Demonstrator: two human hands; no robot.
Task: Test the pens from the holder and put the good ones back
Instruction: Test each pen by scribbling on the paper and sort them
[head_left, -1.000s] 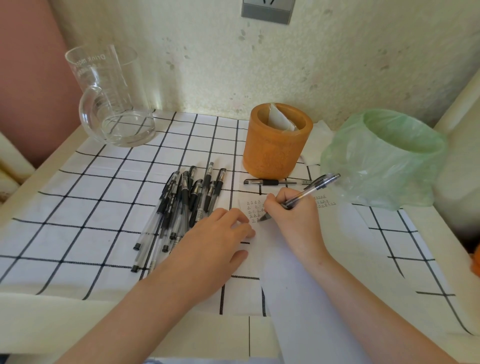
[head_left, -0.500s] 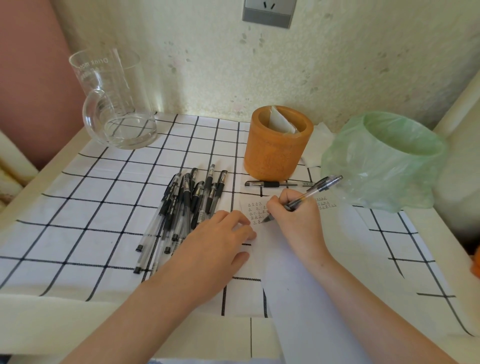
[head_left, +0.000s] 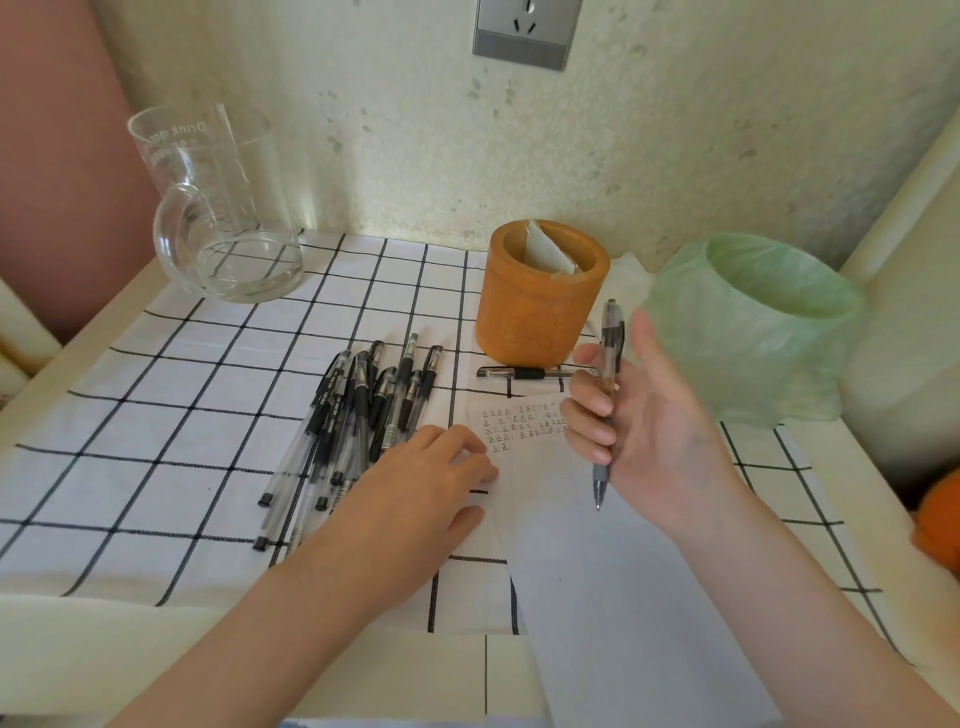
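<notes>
My right hand (head_left: 639, 421) holds a clear pen (head_left: 609, 384) upright above the white paper (head_left: 571, 545), its tip pointing down and palm turned toward me. Small written marks fill the paper's top corner. My left hand (head_left: 431, 483) rests flat on the paper's left edge. Several black-capped pens (head_left: 358, 415) lie in a pile on the checked cloth, just left of that hand. The orange pen holder (head_left: 540, 301) stands behind the paper with a folded white slip inside. One more pen (head_left: 524, 372) lies in front of the holder.
A glass jug (head_left: 218, 218) stands at the back left. A bin lined with a green bag (head_left: 753, 322) sits at the right, close to my right hand. The wall with a socket (head_left: 524, 31) is behind. An orange object (head_left: 940, 519) shows at the right edge.
My right hand has lifted the pen off the paper and turned it upright with the palm facing me. My left hand stays on the paper.
</notes>
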